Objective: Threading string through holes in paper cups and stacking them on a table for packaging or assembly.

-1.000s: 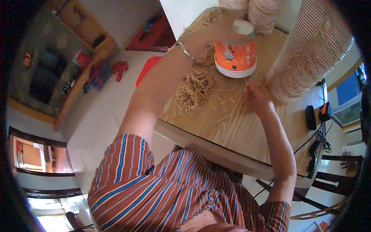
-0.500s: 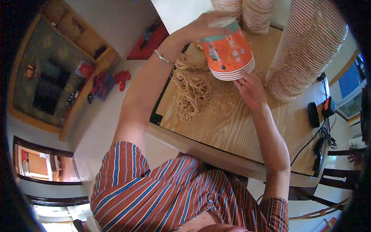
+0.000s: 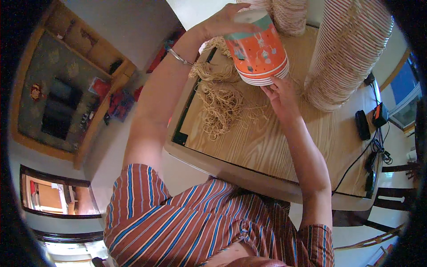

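A short stack of orange and teal paper cups [image 3: 260, 51], nested with their white rims toward me, is held tilted over the table. My left hand [image 3: 224, 21], with a bangle on the wrist, is closed around the base end of the stack. My right hand [image 3: 283, 95] has its fingertips on the lowest rims, with the thumb side hidden. Just left of the cups, a tangled heap of tan string [image 3: 220, 104] lies on the wooden table [image 3: 253, 147].
A tall stack of nested cups [image 3: 349, 58] with tan strands over it leans at the right. More cup stacks [image 3: 289, 15] stand at the back. A black adapter [image 3: 380, 115] and coiled cables [image 3: 377, 153] lie by the right edge. Dark chairs [image 3: 393, 198] stand beyond.
The whole view has shifted slightly, and the cups sit a little higher and farther left in it. My right fingers have shifted along the rims, where an orange band now shows between them.
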